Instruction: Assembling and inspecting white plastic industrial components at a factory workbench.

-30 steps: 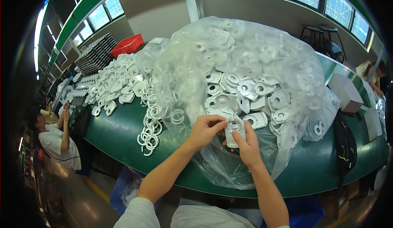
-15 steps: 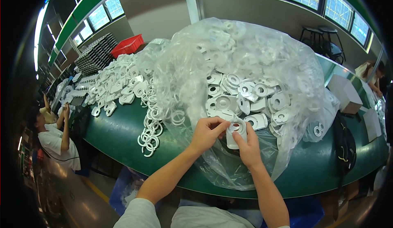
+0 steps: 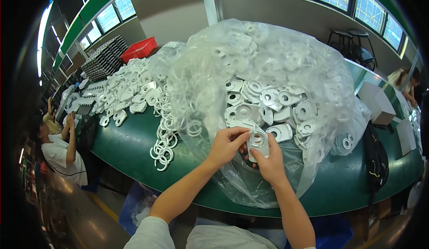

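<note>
Head: left grip (image 3: 226,145) pinched at plate (image 3: 262,148); right grip (image 3: 273,164) clasping

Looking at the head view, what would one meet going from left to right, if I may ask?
White-shirted co-worker, loose rings, left hand, held white part, black stools, rightmost white box.
</note>
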The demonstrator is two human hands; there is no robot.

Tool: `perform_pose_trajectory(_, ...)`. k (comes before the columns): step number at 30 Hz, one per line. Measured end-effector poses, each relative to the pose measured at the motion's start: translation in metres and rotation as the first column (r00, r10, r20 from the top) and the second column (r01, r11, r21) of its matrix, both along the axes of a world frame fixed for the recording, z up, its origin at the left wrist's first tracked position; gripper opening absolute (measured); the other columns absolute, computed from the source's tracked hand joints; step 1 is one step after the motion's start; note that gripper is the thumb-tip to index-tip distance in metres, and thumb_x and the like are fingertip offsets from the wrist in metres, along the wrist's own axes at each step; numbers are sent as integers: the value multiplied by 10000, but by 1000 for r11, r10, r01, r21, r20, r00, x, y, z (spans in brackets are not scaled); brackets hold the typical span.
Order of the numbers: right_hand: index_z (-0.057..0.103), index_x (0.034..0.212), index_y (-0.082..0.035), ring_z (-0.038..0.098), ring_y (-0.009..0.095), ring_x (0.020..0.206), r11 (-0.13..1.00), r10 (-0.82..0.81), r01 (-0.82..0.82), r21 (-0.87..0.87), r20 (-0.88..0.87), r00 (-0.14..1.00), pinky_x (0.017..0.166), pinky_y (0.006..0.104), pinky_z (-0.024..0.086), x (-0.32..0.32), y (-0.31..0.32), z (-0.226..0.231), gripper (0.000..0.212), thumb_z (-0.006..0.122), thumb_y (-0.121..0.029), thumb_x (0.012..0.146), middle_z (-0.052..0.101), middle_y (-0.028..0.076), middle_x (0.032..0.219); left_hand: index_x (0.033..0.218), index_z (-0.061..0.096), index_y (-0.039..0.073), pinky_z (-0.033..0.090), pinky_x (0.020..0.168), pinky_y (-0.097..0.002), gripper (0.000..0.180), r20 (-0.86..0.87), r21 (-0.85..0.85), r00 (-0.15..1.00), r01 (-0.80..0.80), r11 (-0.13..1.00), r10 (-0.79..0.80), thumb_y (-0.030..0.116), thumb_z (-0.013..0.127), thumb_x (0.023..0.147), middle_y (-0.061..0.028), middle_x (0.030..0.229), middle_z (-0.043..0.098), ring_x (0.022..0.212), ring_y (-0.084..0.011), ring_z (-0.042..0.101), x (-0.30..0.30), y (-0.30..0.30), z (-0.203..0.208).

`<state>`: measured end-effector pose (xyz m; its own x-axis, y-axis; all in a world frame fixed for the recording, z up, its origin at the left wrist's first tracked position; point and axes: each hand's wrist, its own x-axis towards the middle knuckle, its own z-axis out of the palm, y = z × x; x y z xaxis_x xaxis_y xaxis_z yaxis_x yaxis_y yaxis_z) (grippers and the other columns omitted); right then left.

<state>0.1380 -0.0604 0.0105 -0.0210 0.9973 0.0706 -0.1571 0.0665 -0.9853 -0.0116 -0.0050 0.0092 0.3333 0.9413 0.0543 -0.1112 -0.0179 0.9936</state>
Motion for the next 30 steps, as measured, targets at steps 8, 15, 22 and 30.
perform_pose_trajectory(8, 498, 1088, -43, 624, 102, 664, 1000, 11, -11, 10, -25, 1000, 497, 194, 432, 1, -3, 0, 206, 478, -195, 950, 623, 39, 856, 1001, 635, -37, 458, 554, -221, 151, -49, 101, 999, 19, 995, -15, 57, 568, 905, -30, 721, 628, 592, -76, 553, -1, -2, -2)
perform_pose_trajectory(15, 539, 1021, -27, 616, 113, 649, 994, -19, 22, 110, -28, 999, 551, 214, 466, 3, 3, -11, 285, 398, -274, 1001, 618, 53, 858, 1030, 659, 4, 461, 638, -213, 180, -56, 254, 998, -26, 967, 41, 67, 601, 872, -51, 887, 646, 777, -87, 588, 2, -3, 6)
perform_pose_trajectory(22, 566, 1044, -9, 608, 122, 719, 990, -5, 0, 142, 38, 999, 606, 226, 487, 3, 4, -17, 253, 426, -212, 985, 612, 58, 900, 1015, 669, -13, 462, 733, -235, 173, -33, 234, 997, 71, 969, -65, 13, 600, 858, -58, 971, 637, 836, -104, 591, -5, 0, 6)
perform_pose_trajectory(30, 564, 990, 1, 608, 127, 705, 987, 30, -47, 154, 115, 993, 612, 243, 495, 5, 2, -17, 255, 421, -211, 979, 605, 65, 901, 995, 684, 8, 478, 673, -246, 197, -195, 429, 980, 110, 897, -27, 17, 660, 800, -59, 833, 651, 740, -114, 603, -10, 2, 11)
